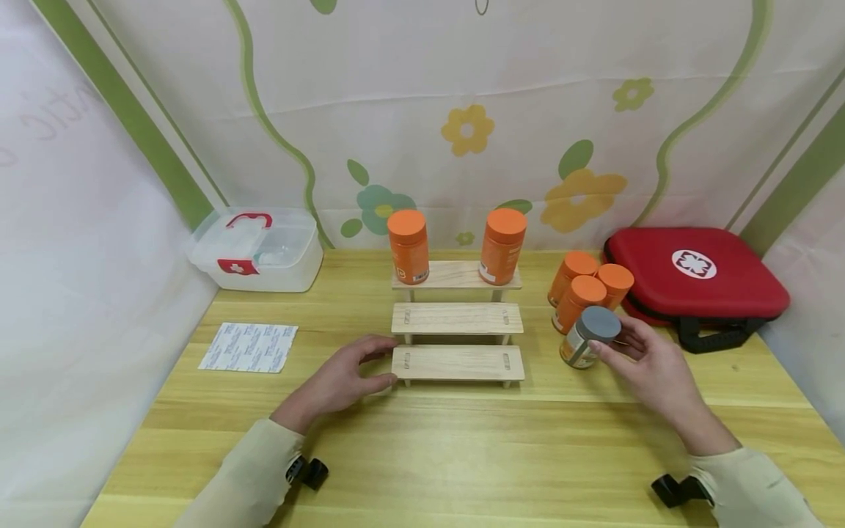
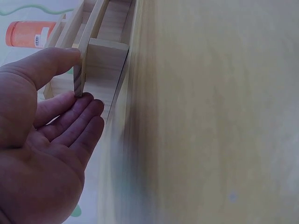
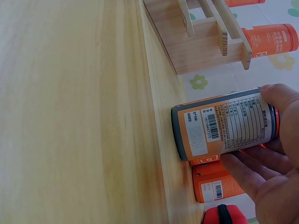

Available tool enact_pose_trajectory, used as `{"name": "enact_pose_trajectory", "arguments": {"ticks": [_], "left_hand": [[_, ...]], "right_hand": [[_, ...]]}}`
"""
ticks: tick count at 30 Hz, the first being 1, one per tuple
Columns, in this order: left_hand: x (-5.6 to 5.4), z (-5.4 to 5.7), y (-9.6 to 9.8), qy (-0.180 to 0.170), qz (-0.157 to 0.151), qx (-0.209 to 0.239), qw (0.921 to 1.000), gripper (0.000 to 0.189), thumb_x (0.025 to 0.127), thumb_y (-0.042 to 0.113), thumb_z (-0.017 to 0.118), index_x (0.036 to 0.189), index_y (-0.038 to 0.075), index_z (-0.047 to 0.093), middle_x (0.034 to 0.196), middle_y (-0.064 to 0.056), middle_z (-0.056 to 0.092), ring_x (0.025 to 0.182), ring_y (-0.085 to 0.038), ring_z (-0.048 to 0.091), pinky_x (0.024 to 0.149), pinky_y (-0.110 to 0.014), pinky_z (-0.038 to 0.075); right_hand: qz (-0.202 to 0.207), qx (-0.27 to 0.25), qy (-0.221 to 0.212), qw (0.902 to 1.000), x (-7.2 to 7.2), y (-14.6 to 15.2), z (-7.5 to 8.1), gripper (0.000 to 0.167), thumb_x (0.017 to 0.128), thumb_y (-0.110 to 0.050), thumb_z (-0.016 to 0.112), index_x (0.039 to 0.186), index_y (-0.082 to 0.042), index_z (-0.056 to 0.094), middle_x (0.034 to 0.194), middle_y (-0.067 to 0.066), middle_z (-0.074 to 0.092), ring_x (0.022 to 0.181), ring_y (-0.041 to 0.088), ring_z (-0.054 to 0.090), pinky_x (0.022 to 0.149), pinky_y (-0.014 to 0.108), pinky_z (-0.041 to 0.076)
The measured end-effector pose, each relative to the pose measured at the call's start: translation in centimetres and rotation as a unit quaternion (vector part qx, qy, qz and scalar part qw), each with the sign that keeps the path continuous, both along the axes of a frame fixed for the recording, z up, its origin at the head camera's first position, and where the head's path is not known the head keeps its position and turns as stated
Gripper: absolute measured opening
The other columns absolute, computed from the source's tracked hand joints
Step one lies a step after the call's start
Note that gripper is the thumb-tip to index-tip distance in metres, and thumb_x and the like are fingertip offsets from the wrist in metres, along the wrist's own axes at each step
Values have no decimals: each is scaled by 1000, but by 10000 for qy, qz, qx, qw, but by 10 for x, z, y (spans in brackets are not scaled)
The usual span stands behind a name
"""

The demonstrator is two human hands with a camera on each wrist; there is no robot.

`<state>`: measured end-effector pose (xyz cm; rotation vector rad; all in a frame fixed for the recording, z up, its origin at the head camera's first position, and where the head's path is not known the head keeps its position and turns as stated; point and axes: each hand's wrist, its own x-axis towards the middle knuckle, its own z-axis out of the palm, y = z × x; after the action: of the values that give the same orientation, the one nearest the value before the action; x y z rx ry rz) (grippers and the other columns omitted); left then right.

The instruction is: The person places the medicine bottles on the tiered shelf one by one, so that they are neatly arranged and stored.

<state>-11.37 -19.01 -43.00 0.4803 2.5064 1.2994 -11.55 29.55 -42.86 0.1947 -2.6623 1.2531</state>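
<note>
In the head view my right hand (image 1: pixel 653 367) holds a jar with a grey lid (image 1: pixel 599 323), thumb on its near side. The right wrist view shows the jar's printed label (image 3: pixel 224 123) and its slight tilt; I cannot tell whether its base touches the table. My left hand (image 1: pixel 343 381) grips the left end of the lowest board of a three-step wooden rack (image 1: pixel 455 363). Thumb and fingertips meet that board's edge from opposite sides in the left wrist view. Two orange jars, a left one (image 1: pixel 409 249) and a right one (image 1: pixel 503 249), stand on the top step.
Several orange jars (image 1: pixel 573 275) cluster just behind the grey-lidded one. A red first-aid case (image 1: pixel 713 275) lies at the back right, its black handle toward me. A clear plastic box (image 1: pixel 290 257) stands at the back left, with a white printed packet (image 1: pixel 249 347) before it.
</note>
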Motion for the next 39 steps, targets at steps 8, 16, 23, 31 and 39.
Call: {"name": "enact_pose_trajectory", "arguments": {"ticks": [8, 16, 23, 31, 39], "left_hand": [[0, 0, -1, 10, -16, -2, 10000, 59, 99, 22, 80, 153, 9, 59, 154, -11, 61, 145, -39, 58, 124, -58, 45], [0, -1, -1, 43, -39, -12, 10000, 57, 100, 23, 79, 152, 8, 59, 153, -12, 61, 144, -40, 57, 124, -60, 45], [0, -1, 1, -37, 51, -13, 10000, 55, 99, 18, 80, 150, 10, 61, 152, -8, 63, 144, -36, 58, 125, -56, 46], [0, -1, 1, -57, 53, -12, 10000, 56, 99, 19, 80, 151, 10, 60, 154, -9, 61, 144, -36, 58, 125, -57, 46], [0, -1, 1, -27, 36, -5, 10000, 59, 99, 20, 80, 152, 11, 59, 156, -8, 60, 145, -37, 57, 125, -57, 45]], "right_hand": [[-16, -23, 8, 10000, 1, -1, 1, 62, 95, -9, 84, 147, 10, 55, 133, 40, 67, 101, -30, 50, 80, -4, 50], [-100, 29, 213, 9997, 6, -2, 5, 61, 92, -8, 86, 144, 10, 58, 129, 39, 69, 99, -31, 51, 78, -5, 49], [-138, 9, 378, 9992, 11, -3, 15, 59, 92, -8, 86, 141, 10, 60, 126, 37, 71, 99, -31, 53, 82, -3, 51], [-66, 63, 679, 9977, 14, -8, 25, 59, 90, -5, 87, 140, 10, 61, 125, 35, 72, 102, -31, 52, 84, -4, 49], [94, 112, 1053, 9943, 12, -11, 29, 60, 86, -1, 89, 139, 8, 63, 125, 33, 73, 106, -30, 52, 88, -5, 46]]}}
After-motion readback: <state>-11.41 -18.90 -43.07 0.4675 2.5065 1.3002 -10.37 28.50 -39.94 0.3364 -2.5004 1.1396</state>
